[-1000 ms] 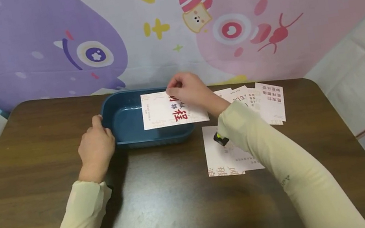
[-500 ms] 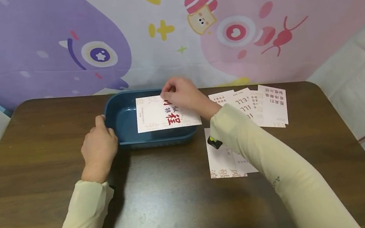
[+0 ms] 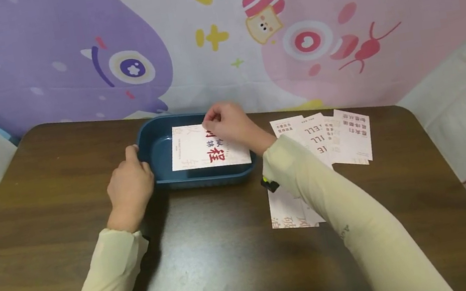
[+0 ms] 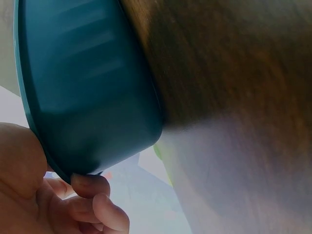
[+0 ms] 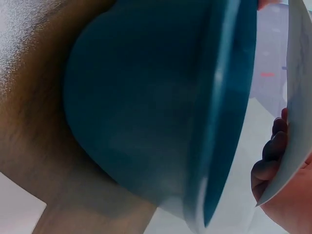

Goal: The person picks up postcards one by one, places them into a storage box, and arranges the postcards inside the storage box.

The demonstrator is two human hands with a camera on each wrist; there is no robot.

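Observation:
A deep teal plastic basin [image 3: 154,153] stands near the back of the table. At its left end my left hand [image 3: 131,184] grips the rim; in the left wrist view the fingers [image 4: 90,185] curl under the edge of the basin [image 4: 87,87]. My right hand [image 3: 231,123] pinches the far edge of a white card [image 3: 189,147] with red and dark characters, holding it over the basin. In the right wrist view the card [image 5: 300,97] is above the basin's rim [image 5: 209,122], apart from it, with fingers on its underside.
Several overlapping white printed cards [image 3: 352,136] lie on the table right of the basin. More cards [image 3: 289,210] lie nearer the front, partly hidden under the right sleeve [image 3: 313,188]. A cartoon-printed cloth [image 3: 211,67] hangs behind the brown table [image 3: 214,260].
My right hand has carried the card a little left relative to the basin, further over its opening. The left hand keeps its hold on the rim. The head view has shifted slightly.

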